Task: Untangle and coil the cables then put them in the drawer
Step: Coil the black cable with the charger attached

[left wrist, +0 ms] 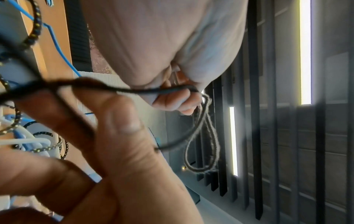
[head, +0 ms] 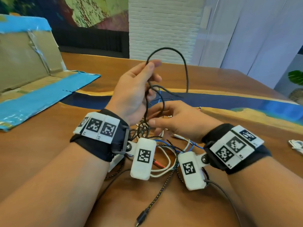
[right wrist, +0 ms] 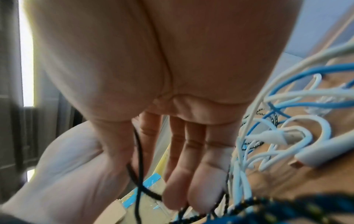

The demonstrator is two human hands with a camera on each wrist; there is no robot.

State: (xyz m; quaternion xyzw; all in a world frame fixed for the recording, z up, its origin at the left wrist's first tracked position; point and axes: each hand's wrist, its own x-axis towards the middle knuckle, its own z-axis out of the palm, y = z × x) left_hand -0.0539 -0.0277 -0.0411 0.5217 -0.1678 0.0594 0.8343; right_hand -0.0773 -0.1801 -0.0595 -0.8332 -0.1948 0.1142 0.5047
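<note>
My left hand (head: 136, 89) is raised above the table and pinches a thin black cable (head: 186, 69) between thumb and forefinger. The cable arches up in a loop, and another strand hangs down past the palm. Just below, my right hand (head: 177, 122) takes the hanging strand between thumb and fingers. In the left wrist view the black cable (left wrist: 138, 91) runs from the left hand's fingertips (left wrist: 168, 103) across to the right hand (left wrist: 118, 136). In the right wrist view the cable (right wrist: 140, 154) passes between the thumb and the nearly straight fingers (right wrist: 191, 151). A tangled cable pile (head: 164, 154) lies under both wrists. No drawer is in view.
The pile holds white, blue, red and braided black-and-yellow cables; one braided end with a plug (head: 142, 217) trails toward me. An opened cardboard box (head: 32, 63) with blue tape lies at the left. A small white item (head: 296, 145) lies at the right edge of the wooden table (head: 213, 79).
</note>
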